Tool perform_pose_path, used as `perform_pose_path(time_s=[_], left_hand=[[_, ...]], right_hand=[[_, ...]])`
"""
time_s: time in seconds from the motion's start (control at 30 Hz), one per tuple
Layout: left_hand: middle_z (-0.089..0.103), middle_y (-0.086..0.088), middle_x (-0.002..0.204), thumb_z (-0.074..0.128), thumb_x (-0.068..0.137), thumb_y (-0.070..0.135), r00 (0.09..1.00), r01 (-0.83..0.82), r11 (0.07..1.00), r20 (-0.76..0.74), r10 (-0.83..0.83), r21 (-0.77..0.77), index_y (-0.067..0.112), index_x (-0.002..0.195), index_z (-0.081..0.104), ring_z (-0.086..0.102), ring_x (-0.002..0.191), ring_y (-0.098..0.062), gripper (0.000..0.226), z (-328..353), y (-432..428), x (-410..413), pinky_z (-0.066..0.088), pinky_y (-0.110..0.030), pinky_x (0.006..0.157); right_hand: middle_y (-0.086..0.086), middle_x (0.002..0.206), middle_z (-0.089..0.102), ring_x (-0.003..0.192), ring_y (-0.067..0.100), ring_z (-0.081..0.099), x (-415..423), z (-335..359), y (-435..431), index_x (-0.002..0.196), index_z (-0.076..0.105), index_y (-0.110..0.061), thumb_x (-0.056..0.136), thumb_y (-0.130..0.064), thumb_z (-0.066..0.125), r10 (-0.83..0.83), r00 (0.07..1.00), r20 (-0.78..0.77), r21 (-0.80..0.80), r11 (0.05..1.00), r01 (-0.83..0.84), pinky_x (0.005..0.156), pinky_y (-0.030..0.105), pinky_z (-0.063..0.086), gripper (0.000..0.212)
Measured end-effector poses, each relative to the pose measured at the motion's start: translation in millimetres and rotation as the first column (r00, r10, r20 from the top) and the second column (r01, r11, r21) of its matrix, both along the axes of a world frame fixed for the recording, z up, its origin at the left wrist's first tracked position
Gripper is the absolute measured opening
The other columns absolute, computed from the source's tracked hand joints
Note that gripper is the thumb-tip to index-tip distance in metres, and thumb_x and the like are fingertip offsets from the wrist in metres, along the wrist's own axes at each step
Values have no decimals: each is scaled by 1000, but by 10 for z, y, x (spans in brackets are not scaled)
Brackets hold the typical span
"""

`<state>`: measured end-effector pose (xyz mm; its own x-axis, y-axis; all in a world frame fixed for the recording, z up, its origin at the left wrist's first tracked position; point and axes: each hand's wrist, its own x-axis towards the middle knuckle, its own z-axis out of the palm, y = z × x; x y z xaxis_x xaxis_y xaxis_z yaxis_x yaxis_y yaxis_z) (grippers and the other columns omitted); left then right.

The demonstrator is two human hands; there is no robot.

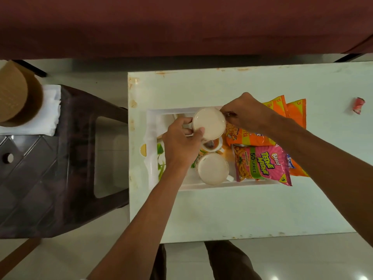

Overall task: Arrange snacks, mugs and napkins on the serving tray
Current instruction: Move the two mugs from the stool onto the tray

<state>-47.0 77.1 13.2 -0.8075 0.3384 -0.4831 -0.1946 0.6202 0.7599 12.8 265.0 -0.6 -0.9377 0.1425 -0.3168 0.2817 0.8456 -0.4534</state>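
Note:
A white serving tray (212,186) lies on the white table (242,215). On it stands a cream mug (213,168) near the front, with a small cup (212,144) of dark liquid behind it. My left hand (180,144) grips the handle of a second cream mug (209,123) at the tray's far side. My right hand (245,112) pinches that mug's far right rim. Snack packets fill the tray's right part: a pink one (260,163) and orange ones (250,136). A white napkin (156,126) lies at the tray's left.
A dark plastic stool (60,158) stands left of the table, carrying a napkin stack (48,110) under a brown round object (16,96). A crumpled red wrapper (358,105) lies far right on the table. A maroon sofa (181,25) runs along the back.

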Motion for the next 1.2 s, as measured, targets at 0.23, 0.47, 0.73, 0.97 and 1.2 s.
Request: perform_pose_path(time_s=[0.23,0.47,0.73,0.97,1.2], left_hand=[[73,-5,92,78,82,26,1000,-6,1000,-11,6,-26,16,104,61,71,80,-14,30,-154,-2,67,56,-20,69],[71,0,86,78,81,30,1000,11,999,23,-10,-44,20,102,58,68,79,-12,30,-279,-11,84,56,-30,73],[75,-2,85,80,79,33,999,1,1000,34,0,-15,16,101,59,71,79,-9,34,-341,-10,82,60,-37,80],[70,2,113,74,82,50,976,-12,999,220,4,35,27,121,63,69,102,-15,47,-178,-328,13,60,-40,88],[74,1,112,68,92,27,925,-294,942,294,239,161,23,108,71,72,103,-12,16,351,-1473,-140,60,-25,82]], right_hand=[[17,113,71,99,31,67,-67,-66,-19,120,67,-4,92,-3,60,-11,998,55,0,1000,11,92,41,53,28],[18,114,70,101,33,65,-50,-157,-27,121,67,-6,92,-1,59,-30,997,77,26,999,28,90,39,53,30],[19,112,71,101,34,65,-46,-199,-48,120,67,-5,91,1,60,-60,996,64,41,998,57,91,42,52,30],[15,123,66,113,32,60,-34,-75,-73,122,65,-4,88,-1,64,-159,983,87,55,986,155,99,42,47,34],[-5,109,71,90,-3,63,-120,488,-405,110,70,-16,88,-13,64,-511,851,-121,-274,841,466,80,-7,34,23]])
